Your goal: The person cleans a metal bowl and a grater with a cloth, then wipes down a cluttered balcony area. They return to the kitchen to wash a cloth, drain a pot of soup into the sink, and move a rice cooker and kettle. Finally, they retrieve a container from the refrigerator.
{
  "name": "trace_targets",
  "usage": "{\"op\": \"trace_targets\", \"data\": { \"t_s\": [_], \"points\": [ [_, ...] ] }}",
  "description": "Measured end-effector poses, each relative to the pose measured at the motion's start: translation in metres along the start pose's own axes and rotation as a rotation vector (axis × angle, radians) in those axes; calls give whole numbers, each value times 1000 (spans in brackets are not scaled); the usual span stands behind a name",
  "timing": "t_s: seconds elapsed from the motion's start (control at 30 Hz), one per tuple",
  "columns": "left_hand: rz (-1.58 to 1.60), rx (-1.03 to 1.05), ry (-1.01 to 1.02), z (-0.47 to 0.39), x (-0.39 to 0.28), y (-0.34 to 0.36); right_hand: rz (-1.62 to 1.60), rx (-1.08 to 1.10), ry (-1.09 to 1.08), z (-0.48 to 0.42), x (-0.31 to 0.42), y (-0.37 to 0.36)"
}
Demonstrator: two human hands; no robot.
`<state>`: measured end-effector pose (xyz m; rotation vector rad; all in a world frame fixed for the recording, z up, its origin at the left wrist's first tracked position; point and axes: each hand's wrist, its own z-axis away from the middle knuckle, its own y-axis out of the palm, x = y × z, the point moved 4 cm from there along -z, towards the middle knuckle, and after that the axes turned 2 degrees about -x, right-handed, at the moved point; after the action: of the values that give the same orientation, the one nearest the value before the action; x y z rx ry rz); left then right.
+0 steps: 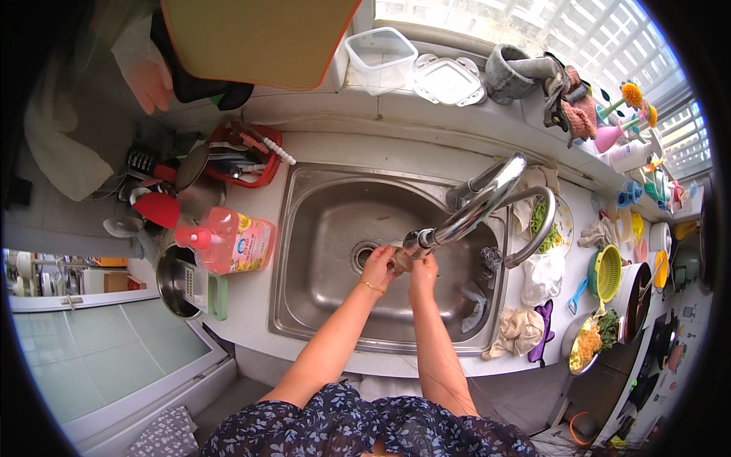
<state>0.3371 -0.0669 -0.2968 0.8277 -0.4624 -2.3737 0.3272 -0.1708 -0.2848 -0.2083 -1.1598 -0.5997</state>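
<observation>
My left hand [379, 267], with a gold-coloured bracelet at the wrist, has its fingers closed on a small pale-brown item [402, 261]. What the item is cannot be made out. My right hand [423, 276] is curled close against its other side, its fingertips partly hidden behind the spout. Both hands are just below the chrome faucet [469, 212], over the stainless steel sink [331, 280]. Left of my hands lies the round drain [363, 255]. A steel wool scrubber [491, 260] and a crumpled pale mesh cloth [473, 308] rest along the basin's right side.
A pink soap pump bottle [234, 243] and a red utensil basket [268, 165] stand left. At right are a plate with cut greens [562, 228], cloths [517, 331], a green colander [605, 274] and a food bowl [577, 343]. A stone mortar [505, 77] sits on the sill.
</observation>
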Motion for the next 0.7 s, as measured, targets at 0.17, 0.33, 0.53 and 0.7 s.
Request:
{"op": "trace_targets", "data": {
  "t_s": [0.17,0.33,0.53,0.7],
  "points": [
    [335,374,-328,16,1,14,695,167,-558,55,20,32],
    [314,272,-90,26,5,15,725,277,-546,22,9,6],
    [50,143,-73,12,-5,15,406,-52,-202,-22,96,-22],
    [-27,113,60,20,1,10,262,68,-184,-25,83,-26]
  ]
}}
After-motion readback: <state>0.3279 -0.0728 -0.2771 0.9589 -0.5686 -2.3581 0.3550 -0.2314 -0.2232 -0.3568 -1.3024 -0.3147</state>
